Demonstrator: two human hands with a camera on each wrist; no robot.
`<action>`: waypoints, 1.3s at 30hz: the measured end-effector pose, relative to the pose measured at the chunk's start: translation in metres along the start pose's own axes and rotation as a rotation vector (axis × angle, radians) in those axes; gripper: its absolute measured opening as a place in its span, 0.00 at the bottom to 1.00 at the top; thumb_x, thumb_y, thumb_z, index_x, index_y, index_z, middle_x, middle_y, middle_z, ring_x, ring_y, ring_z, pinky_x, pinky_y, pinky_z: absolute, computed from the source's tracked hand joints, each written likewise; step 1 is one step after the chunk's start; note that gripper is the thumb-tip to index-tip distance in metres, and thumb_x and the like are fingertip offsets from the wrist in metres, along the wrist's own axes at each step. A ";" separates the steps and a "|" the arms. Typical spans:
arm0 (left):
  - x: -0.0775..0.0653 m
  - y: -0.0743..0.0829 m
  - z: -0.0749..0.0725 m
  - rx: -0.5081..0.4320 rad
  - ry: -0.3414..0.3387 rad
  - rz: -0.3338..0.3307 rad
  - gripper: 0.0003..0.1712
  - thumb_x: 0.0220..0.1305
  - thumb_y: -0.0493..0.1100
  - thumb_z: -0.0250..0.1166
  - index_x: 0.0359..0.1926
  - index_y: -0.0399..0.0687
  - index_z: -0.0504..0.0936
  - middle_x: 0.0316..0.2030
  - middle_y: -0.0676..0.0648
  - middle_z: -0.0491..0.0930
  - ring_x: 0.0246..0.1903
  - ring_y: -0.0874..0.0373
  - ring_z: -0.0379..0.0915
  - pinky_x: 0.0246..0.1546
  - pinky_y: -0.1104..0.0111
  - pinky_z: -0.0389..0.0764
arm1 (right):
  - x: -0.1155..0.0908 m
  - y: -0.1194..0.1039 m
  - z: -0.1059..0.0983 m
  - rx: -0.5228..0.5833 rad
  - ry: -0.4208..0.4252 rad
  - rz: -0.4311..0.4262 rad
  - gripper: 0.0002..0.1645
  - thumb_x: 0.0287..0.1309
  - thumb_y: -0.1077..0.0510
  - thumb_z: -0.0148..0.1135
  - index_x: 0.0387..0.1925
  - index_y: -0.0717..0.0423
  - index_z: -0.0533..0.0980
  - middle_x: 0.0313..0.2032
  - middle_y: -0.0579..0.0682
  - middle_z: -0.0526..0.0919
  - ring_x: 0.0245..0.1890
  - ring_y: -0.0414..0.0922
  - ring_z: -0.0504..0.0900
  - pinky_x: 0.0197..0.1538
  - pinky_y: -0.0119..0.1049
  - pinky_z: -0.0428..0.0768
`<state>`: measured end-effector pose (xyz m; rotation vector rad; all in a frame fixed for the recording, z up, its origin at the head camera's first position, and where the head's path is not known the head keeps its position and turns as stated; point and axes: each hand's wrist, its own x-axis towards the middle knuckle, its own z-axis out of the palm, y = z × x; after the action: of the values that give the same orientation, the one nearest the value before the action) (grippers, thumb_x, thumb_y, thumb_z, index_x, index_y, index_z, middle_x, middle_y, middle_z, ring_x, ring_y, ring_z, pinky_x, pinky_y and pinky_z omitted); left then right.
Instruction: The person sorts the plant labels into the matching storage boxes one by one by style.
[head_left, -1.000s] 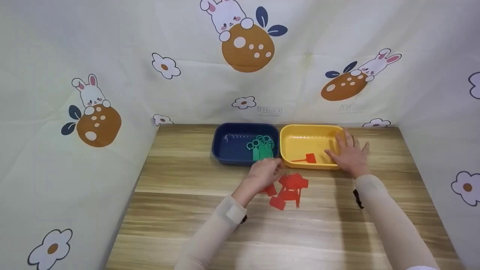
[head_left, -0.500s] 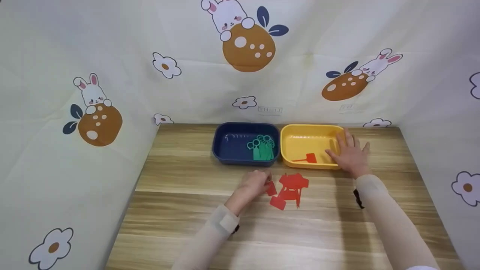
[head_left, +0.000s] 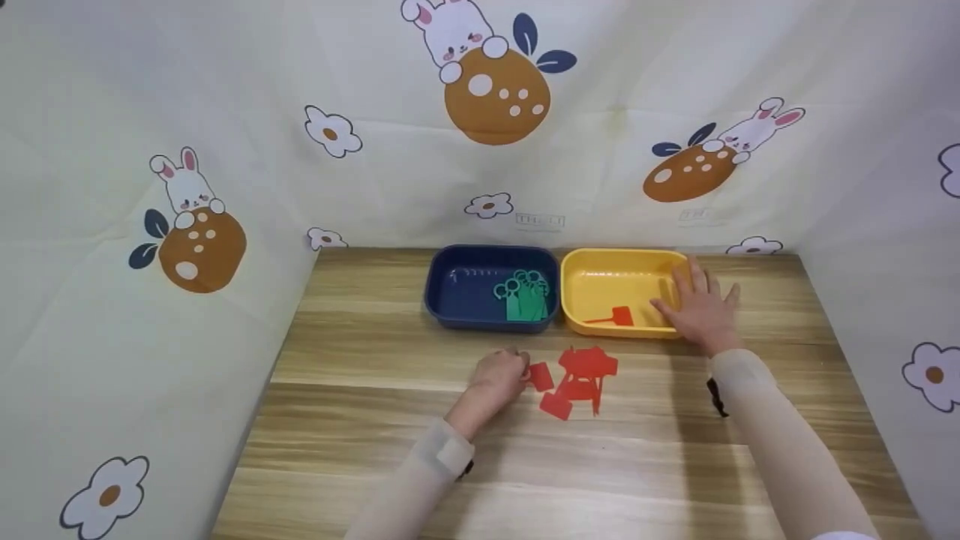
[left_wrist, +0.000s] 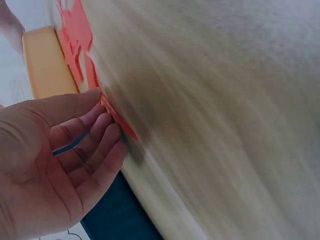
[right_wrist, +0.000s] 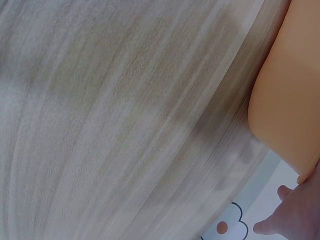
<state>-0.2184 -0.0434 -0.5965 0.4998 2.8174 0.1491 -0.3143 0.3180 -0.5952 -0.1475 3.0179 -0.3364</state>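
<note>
My left hand pinches the near end of a flat red plant label between thumb and fingertips, low over the wooden table. In the left wrist view the red label shows as a thin strip at the fingertips; its held end is hidden. Just right of it lies a loose pile of red labels, with another red label at its lower left. Fingers spread, my right hand rests on the right rim of the yellow tray. One red label with a thin stem lies inside.
A navy blue tray stands against the yellow tray's left side. Several green tags with ring ends lie in its right part. Behind both trays hangs a printed cloth, which also encloses the table's sides.
My left hand has drawn back from between the trays, down and left, to the red label beside the pile. The right hand has stayed on the yellow tray's rim.
</note>
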 end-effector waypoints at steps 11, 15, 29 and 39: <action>0.000 0.006 0.004 0.042 0.039 -0.014 0.03 0.65 0.39 0.64 0.39 0.48 0.84 0.34 0.47 0.83 0.35 0.53 0.82 0.32 0.62 0.83 | -0.001 -0.001 -0.002 -0.005 0.006 -0.001 0.52 0.67 0.26 0.43 0.79 0.53 0.46 0.79 0.60 0.37 0.73 0.73 0.47 0.65 0.82 0.34; -0.001 0.008 0.004 0.064 0.038 -0.025 0.04 0.64 0.38 0.64 0.39 0.48 0.84 0.33 0.48 0.83 0.34 0.53 0.82 0.32 0.62 0.84 | -0.001 0.001 0.000 0.007 0.009 -0.005 0.53 0.66 0.25 0.41 0.79 0.54 0.47 0.79 0.61 0.38 0.74 0.72 0.47 0.65 0.82 0.34; -0.004 0.006 0.005 0.036 0.061 0.005 0.05 0.65 0.38 0.63 0.41 0.48 0.84 0.34 0.47 0.83 0.34 0.52 0.81 0.32 0.62 0.82 | 0.000 0.001 0.000 0.006 -0.004 -0.003 0.53 0.67 0.27 0.42 0.79 0.53 0.44 0.79 0.61 0.35 0.74 0.73 0.45 0.65 0.82 0.32; -0.003 0.007 0.003 -0.016 0.069 -0.013 0.04 0.65 0.41 0.64 0.41 0.51 0.82 0.36 0.48 0.82 0.36 0.53 0.80 0.34 0.63 0.82 | 0.001 0.000 0.001 0.018 -0.012 0.009 0.53 0.67 0.27 0.43 0.79 0.53 0.45 0.79 0.61 0.36 0.74 0.73 0.44 0.65 0.81 0.32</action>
<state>-0.2123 -0.0379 -0.5974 0.4818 2.8839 0.1895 -0.3156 0.3174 -0.5963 -0.1341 3.0017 -0.3599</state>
